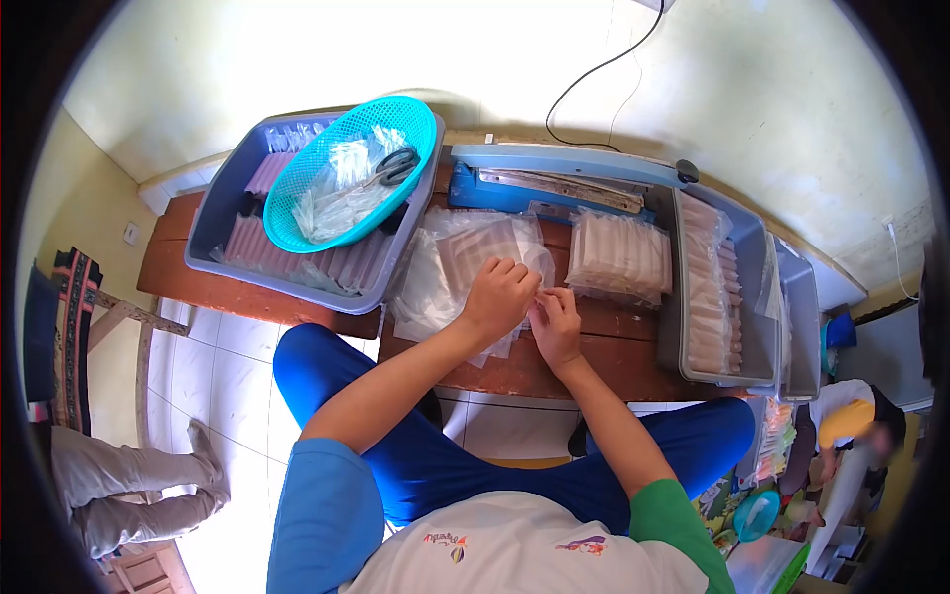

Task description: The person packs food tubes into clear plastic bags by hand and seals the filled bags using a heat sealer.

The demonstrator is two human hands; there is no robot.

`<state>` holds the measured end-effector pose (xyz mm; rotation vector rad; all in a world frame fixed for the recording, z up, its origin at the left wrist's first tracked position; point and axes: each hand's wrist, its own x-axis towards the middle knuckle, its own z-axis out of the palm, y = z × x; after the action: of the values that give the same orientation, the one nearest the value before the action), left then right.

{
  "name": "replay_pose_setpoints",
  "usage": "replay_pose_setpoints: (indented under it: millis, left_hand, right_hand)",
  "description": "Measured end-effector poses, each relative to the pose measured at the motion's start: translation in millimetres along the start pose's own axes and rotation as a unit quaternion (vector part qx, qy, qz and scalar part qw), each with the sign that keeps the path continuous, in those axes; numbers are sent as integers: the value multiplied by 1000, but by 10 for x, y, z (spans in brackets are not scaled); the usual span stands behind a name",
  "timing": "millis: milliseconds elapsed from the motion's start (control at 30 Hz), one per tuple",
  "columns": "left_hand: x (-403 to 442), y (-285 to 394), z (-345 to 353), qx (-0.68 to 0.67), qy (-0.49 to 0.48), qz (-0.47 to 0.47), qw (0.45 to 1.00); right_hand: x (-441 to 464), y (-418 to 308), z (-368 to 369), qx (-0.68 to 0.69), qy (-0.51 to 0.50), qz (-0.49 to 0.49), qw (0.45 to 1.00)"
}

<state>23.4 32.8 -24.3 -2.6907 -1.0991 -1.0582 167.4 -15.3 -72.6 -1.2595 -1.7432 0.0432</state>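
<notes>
While the left hand (502, 294) and right hand (557, 322) are bending close together, their grip too unclear to tell, bags (421, 279) are lying beneath on the surface (618, 342), between tub (287, 289) and packs (618, 257).

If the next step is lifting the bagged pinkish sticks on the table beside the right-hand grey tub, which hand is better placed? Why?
Probably the right hand: it is nearer the bagged pinkish sticks, while the left hand is farther, over flat plastic bags. Both seem occupied.
</notes>
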Motion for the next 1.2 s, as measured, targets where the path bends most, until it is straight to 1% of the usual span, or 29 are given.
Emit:
replay_pose_setpoints:
  millis: [133, 267, 333, 367, 433, 467, 533, 567, 633, 667, 733, 767, 833, 867, 933, 967, 1033, 1133, 1200]
  left_hand:
    - [-31, -4, 30, 2, -13, -1, 1000]
    - [-60, 14, 106, 8, -21, 0, 1000]
    - [-53, 21, 121, -3, -25, -8, 1000]
    - [-53, 22, 122, -3, -25, -8, 1000]
    - [-51, 31, 110, -18, -22, -19, 999]
    - [-46, 30, 105, -18, -22, -18, 999]
    - [-48, 37, 92, -13, -23, -15, 1000]
    - [-48, 36, 93, -12, -22, -15, 1000]
    - [-59, 41, 91, -18, -37, -17, 999]
    - [-61, 46, 90, -19, -36, -17, 999]
    - [-44, 58, 63, -27, -30, -17, 999]
    - [-41, 55, 66, -26, -29, -17, 999]
    - [-42, 52, 71, -33, -44, -28, 998]
    - [-43, 46, 71, -33, -43, -28, 998]
    - [-50, 42, 54, -36, -58, -34, 997]
    - [-60, 42, 49, -35, -58, -35, 997]
    - [-64, 35, 40, -40, -59, -31, 997]
    - [-67, 28, 17, -41, -85, -26, 995]
    - [-82, 32, -8, -38, -86, -29, 995]
  right_hand:
    - [-39, -32, -4, 4, -9, 35, 999]
    - [-114, 5, -9, 3, -15, 14, 1000]
    - [-149, 18, 1, 13, -20, 48, 999]
    - [-174, 40, 12, 13, -19, 48, 999]
    - [-193, 70, 12, 20, -45, 115, 992]
    - [-200, 93, 4, 20, -44, 115, 992]
    - [-153, 54, -70, -60, -36, 51, 996]
    - [-116, 36, -105, -60, -36, 51, 996]
    - [-39, 2, -175, -65, -44, 3, 997]
    - [7, 5, -202, -65, -44, 3, 997]
    - [109, 42, -239, -38, -88, -1, 995]
    - [140, 75, -251, -39, -88, -2, 995]
    - [189, 117, -272, -11, -158, 21, 987]
    - [212, 125, -270, -11, -158, 20, 987]
    - [264, 109, -276, 30, -201, 119, 972]
    - [269, 133, -261, 30, -201, 119, 972]
    - [271, 205, -227, 14, -212, 73, 974]
    - [248, 239, -189, 17, -231, 94, 968]
    - [195, 217, -161, 20, -220, 87, 971]
